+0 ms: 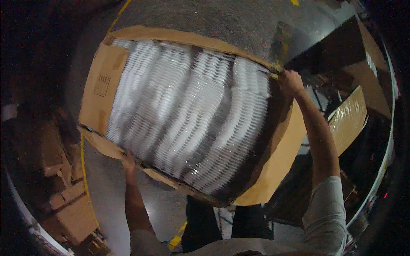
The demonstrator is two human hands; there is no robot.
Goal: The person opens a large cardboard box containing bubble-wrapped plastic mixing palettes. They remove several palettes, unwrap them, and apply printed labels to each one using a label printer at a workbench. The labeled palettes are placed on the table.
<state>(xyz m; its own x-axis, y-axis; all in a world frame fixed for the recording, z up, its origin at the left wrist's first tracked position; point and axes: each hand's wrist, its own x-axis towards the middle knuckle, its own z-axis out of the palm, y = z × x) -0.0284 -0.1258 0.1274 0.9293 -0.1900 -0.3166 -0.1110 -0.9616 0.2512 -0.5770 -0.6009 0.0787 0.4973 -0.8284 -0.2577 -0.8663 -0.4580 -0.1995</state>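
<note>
A large open cardboard box (pixel 95 102) spans the middle of the view, tilted, with its flaps spread out. Inside lie several long rows of nested white ribbed pieces (pixel 196 115) in clear plastic sleeves; their exact kind cannot be made out. On the near left side, my left hand (pixel 129 161) is closed on the edge of the box, its fingers partly hidden by the cardboard. My right hand (pixel 291 82) grips the box at its far right corner, with the arm stretched out. A dark gap shows between the rows and the right-hand flap (pixel 277 158).
Yellow lines (pixel 84 170) run along the grey floor (pixel 158 209). Flattened or torn cardboard (pixel 72 209) is piled at the left. More cardboard boxes (pixel 376 70) and a loose sheet with shiny tape (pixel 350 121) stand on the right. My legs (pixel 203 219) are just below the box.
</note>
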